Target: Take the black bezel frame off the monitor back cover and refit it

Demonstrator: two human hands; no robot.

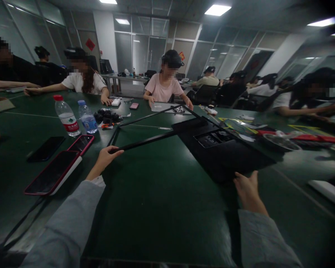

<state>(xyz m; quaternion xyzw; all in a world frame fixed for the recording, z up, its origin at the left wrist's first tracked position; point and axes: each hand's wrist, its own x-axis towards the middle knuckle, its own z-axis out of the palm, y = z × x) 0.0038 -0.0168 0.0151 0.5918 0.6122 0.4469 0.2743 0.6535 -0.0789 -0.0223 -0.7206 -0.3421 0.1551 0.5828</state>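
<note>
My left hand [107,158] is closed around the near left corner of a thin black rectangular frame [147,141]. Through the frame's opening the green tabletop shows. The frame stretches away to the right, and its far right part overlaps a flat black board [240,152]. On that board is a dark rectangular patch with glossy, picture-like shapes [213,138]. My right hand [248,190] is at the board's near edge, thumb and fingers spread apart, fingertips at the rim; whether they press on it I cannot tell.
Left of the frame are two water bottles [88,117], phones [53,173], a dark phone [46,149] and black items [107,117]. A clear bowl [280,139] and red material [318,137] lie right. Across the green table [162,216], a person [164,85] handles a pale panel.
</note>
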